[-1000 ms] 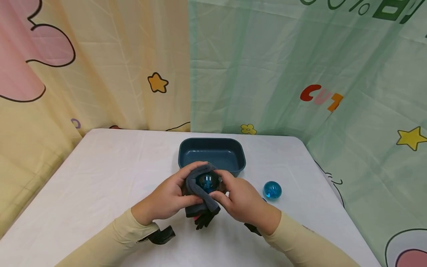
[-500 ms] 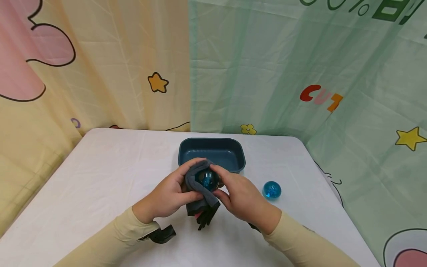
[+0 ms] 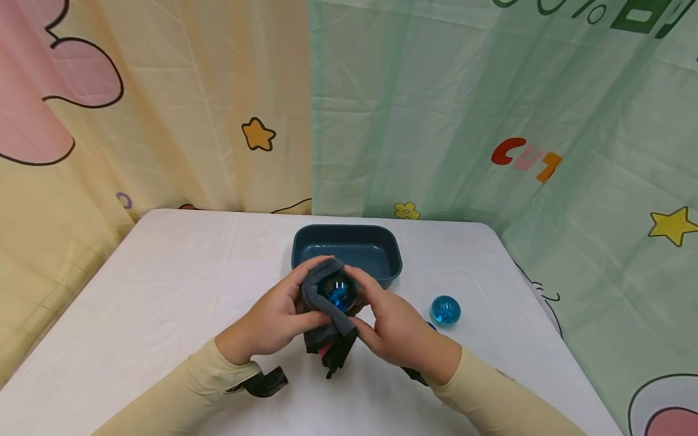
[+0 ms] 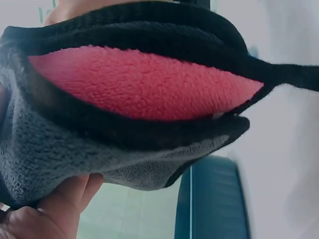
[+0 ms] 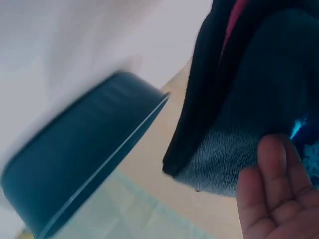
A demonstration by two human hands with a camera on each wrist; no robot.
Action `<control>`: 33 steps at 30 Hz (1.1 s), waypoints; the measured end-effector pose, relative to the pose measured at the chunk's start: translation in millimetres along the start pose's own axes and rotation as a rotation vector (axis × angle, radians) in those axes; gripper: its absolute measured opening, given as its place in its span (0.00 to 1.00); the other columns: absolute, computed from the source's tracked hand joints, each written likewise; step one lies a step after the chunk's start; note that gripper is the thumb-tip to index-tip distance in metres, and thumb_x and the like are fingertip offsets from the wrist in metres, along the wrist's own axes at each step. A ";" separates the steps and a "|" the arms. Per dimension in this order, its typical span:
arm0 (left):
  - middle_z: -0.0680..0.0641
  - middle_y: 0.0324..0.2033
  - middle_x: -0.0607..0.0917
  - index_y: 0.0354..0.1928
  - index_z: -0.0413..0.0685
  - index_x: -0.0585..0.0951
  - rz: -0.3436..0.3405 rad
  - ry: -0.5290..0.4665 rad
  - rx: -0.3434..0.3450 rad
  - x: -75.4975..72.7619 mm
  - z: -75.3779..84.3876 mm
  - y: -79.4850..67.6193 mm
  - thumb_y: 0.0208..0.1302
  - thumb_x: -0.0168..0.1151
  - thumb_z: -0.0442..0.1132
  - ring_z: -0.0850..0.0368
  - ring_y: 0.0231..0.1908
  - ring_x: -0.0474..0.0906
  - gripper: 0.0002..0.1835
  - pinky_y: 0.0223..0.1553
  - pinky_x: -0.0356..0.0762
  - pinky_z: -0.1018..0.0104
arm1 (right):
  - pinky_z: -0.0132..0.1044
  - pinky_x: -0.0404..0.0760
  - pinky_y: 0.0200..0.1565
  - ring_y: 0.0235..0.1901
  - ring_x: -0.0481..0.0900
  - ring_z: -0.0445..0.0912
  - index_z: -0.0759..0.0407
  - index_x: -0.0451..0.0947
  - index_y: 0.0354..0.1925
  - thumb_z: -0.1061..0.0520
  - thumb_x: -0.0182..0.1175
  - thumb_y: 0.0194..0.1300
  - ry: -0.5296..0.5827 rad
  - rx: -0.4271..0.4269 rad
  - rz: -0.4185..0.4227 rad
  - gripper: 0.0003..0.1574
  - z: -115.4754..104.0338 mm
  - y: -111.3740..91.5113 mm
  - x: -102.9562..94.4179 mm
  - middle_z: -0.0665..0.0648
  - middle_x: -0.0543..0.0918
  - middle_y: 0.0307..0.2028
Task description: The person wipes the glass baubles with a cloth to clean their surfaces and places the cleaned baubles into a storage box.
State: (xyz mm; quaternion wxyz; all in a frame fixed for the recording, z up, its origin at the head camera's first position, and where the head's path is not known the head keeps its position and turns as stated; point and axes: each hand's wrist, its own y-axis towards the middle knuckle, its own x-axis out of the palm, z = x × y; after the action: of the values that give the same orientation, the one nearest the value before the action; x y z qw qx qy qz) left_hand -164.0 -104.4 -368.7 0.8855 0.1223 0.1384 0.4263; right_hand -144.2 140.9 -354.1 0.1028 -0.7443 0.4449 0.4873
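A clear blue ball (image 3: 340,292) sits in a fold of grey cloth (image 3: 316,336), both lifted above the white table. My left hand (image 3: 272,318) grips the cloth around the ball's left side, thumb in front. From the right, my right hand (image 3: 400,327) holds the ball with curled fingers and thumb, close to the cloth's edge. The left wrist view shows the hanging cloth (image 4: 60,149) with black edging and a pink inner side (image 4: 149,84). In the right wrist view, fingertips (image 5: 274,154) lie against the cloth and ball.
A dark teal basin (image 3: 349,254) stands just beyond the hands. Another blue ball (image 3: 445,310) rests on the table (image 3: 180,272) to the right. A sliver of something blue (image 3: 432,326) shows behind the right wrist. Patterned curtains (image 3: 436,109) hang behind the table.
The cloth and ball have shifted slightly up and left, with both hands around them. My right fingers have moved a little on the ball. The basin and other ball stay put.
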 end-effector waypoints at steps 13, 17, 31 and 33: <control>0.33 0.72 0.70 0.81 0.47 0.59 -0.026 -0.049 0.001 2.0 0.4 -1.5 0.69 0.67 0.27 0.59 0.62 0.82 0.42 0.61 0.82 0.67 | 0.31 0.84 0.36 0.35 0.86 0.41 0.67 0.67 0.68 0.50 0.62 0.78 0.027 0.047 0.007 0.32 2.3 2.1 -2.4 0.53 0.90 0.39; 0.34 0.72 0.71 0.81 0.48 0.59 -0.022 -0.042 0.001 1.9 1.8 -1.3 0.68 0.68 0.26 0.59 0.62 0.82 0.44 0.61 0.82 0.66 | 0.34 0.86 0.42 0.40 0.87 0.41 0.68 0.65 0.70 0.54 0.61 0.78 0.137 0.008 0.049 0.32 2.3 1.4 -0.8 0.53 0.90 0.41; 0.28 0.74 0.65 0.85 0.50 0.48 -0.078 -0.131 0.012 -1.7 1.1 -5.5 0.78 0.58 0.32 0.58 0.63 0.82 0.42 0.60 0.83 0.65 | 0.38 0.89 0.47 0.43 0.88 0.43 0.59 0.59 0.77 0.57 0.69 0.71 -0.087 -0.046 0.055 0.44 -6.3 1.8 -1.2 0.55 0.90 0.47; 0.30 0.74 0.67 0.84 0.51 0.51 -0.049 -0.092 0.006 1.1 2.5 -5.0 0.79 0.57 0.34 0.58 0.62 0.82 0.39 0.59 0.84 0.65 | 0.38 0.90 0.46 0.42 0.89 0.43 0.60 0.59 0.76 0.58 0.69 0.71 -0.094 -0.054 0.068 0.44 -5.6 1.7 -0.6 0.55 0.90 0.45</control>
State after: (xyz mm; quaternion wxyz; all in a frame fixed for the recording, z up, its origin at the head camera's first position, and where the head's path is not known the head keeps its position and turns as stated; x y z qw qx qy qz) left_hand -158.9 -106.7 -368.2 0.9007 0.1408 0.1019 0.3980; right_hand -142.0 137.0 -350.3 0.0870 -0.7077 0.4513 0.5365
